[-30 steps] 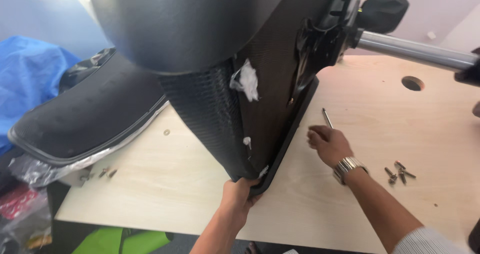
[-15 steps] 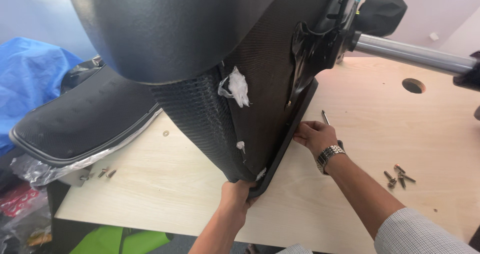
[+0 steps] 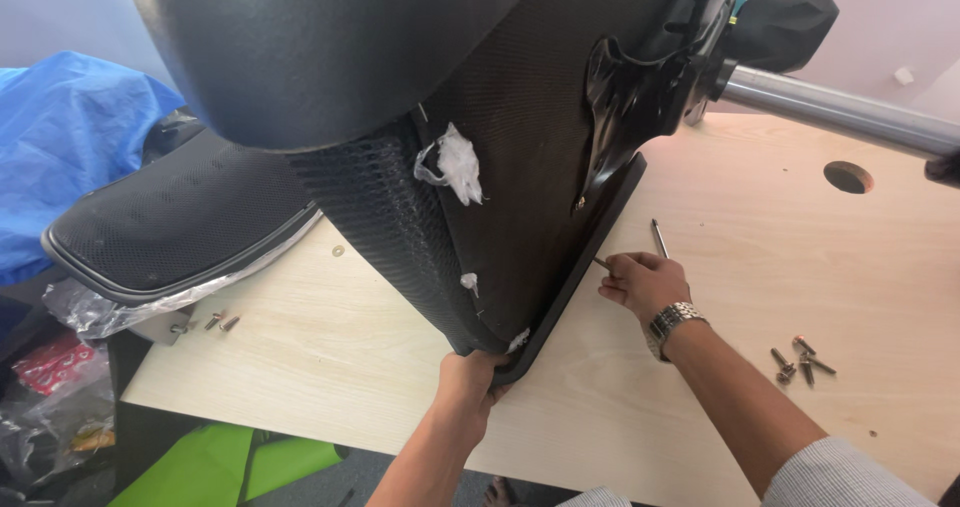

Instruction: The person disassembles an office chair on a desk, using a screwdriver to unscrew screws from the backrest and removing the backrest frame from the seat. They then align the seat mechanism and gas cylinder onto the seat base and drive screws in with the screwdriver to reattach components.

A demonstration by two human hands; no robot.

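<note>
My left hand (image 3: 468,382) gripping chair seat (image 3: 520,167) bottom edge on worktop (image 3: 760,267); my right hand (image 3: 645,282) pinching small bolt (image 3: 601,263) beside seat.

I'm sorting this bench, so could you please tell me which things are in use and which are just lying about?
In use:
left hand steadying chair back
right hand holding screw
hex key
spare screws

Lying about:
seat cushion
blue plastic sheet
green board
</note>
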